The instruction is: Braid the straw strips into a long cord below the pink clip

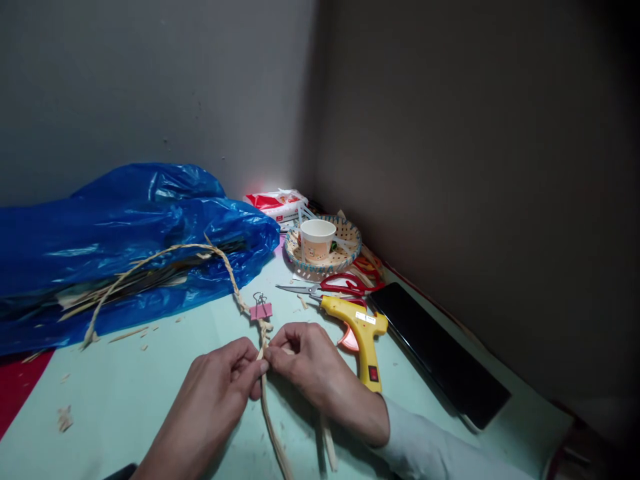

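My left hand [220, 383] and my right hand [307, 363] meet at the near end of a braid of pale dried plant fibre [230, 275]. Both are closed, thumbs and fingertips pinching its strands. A pink binder clip [261, 311] grips the braid just beyond my fingers. From there the braid arches up and left, over the blue plastic bag. One loose strand [273, 427] hangs from my fingers toward the near edge; another strand [327, 443] shows below my right wrist. My fingers partly hide where the strands cross.
A blue plastic bag [125, 220] with dried stalks lies left. A yellow glue gun [367, 327], red-handled scissors [345, 285] and a black phone-like slab [440, 353] lie right. A woven basket [353, 243] holds a paper cup [318, 240]; behind it is a red-and-white packet [280, 203]. Walls border the table.
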Available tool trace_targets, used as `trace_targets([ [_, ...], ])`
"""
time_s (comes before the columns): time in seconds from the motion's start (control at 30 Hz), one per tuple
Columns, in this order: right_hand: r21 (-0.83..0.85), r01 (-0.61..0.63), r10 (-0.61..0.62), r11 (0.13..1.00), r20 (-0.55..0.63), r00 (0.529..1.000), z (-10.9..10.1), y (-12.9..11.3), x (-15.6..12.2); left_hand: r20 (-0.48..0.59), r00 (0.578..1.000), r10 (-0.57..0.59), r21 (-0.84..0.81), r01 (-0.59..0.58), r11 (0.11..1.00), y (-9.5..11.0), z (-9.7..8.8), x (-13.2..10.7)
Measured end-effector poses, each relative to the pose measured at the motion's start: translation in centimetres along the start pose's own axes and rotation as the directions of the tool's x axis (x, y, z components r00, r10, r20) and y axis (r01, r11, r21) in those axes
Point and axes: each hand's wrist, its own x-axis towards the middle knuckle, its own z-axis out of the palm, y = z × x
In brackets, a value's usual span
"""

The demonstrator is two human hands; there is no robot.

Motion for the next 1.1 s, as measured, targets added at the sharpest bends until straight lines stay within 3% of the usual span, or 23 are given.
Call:
trace_targets([
  [0.17, -0.153, 0.067, -0.080, 0.986, -0.083, 0.993, 0.2, -0.2, -0.4, -0.003, 0.999, 0.031, 0.035, -0.031, 0.999, 0.1, -0.1, -0.9],
  [0.27, -0.140, 0.106, -0.120, 0.984, -0.089, 0.989, 0.4, 0.2, -0.5, -0.093, 0.994, 0.056, 0.040, -0.053, 0.998, 0.2, 0.9, -1.7],
  [0.37, -0.053, 0.112, -0.116, 0.992, -0.075, 0.990, 0.5, 0.6, -0.4, -0.213, 0.953, 0.213, 0.200, -0.171, 0.965, 0.2, 2.3, -2.4],
  [0.47, 0.042, 0.090, -0.088, 0.995, -0.042, 0.995, 0.1, 0.4, -0.3, -0.257, 0.851, 0.457, 0.493, -0.291, 0.820, -0.5, 3.4, -2.7],
  [0.6, 0.123, 0.010, -0.016, 0.992, 0.045, 0.999, -0.5, -0.1, -0.3, -0.115, 0.691, 0.714, 0.768, -0.394, 0.505, -2.2, 4.3, -2.7],
  [0.7, 0.108, 0.002, -0.012, 0.994, 0.093, 0.996, -0.7, 0.0, -0.3, -0.011, 0.646, 0.763, 0.856, -0.388, 0.341, -2.7, 4.7, -2.8],
  [0.77, 0.089, 0.010, -0.018, 0.996, 0.086, 0.996, -0.6, 0.3, -0.2, -0.001, 0.638, 0.770, 0.839, -0.418, 0.347, -2.4, 4.7, -3.0],
  [0.83, 0.074, 0.006, -0.012, 0.997, 0.078, 0.997, -0.7, 0.6, -0.2, -0.084, 0.683, 0.726, 0.742, -0.443, 0.503, -1.7, 4.1, -3.1],
  [0.87, 0.072, 0.006, -0.012, 0.997, 0.083, 0.996, -0.7, 0.7, -0.2, -0.144, 0.735, 0.663, 0.655, -0.431, 0.620, -1.3, 3.6, -3.1],
  [0.93, 0.078, 0.005, -0.014, 0.997, 0.111, 0.994, -0.8, 0.7, -0.2, -0.239, 0.856, 0.459, 0.404, -0.342, 0.848, -0.7, 2.1, -2.5],
  [0.97, 0.083, 0.002, -0.012, 0.997, 0.124, 0.992, -0.9, 0.6, -0.2, -0.236, 0.915, 0.327, 0.287, -0.256, 0.923, -0.5, 1.4, -2.1],
  [1.0, 0.090, 0.000, -0.012, 0.996, 0.137, 0.990, -1.0, 0.6, -0.2, -0.255, 0.946, 0.198, 0.171, -0.157, 0.973, -0.4, 0.7, -1.5],
  [1.03, 0.102, -0.002, -0.013, 0.995, 0.148, 0.989, -1.0, 0.5, -0.2, -0.207, 0.975, 0.084, 0.028, -0.080, 0.996, -0.4, 0.2, -0.9],
  [1.1, 0.127, -0.012, -0.008, 0.992, 0.150, 0.989, -1.1, 0.4, -0.1, 0.007, 1.000, -0.024, -0.271, 0.025, 0.962, -0.4, -0.2, 0.1],
])
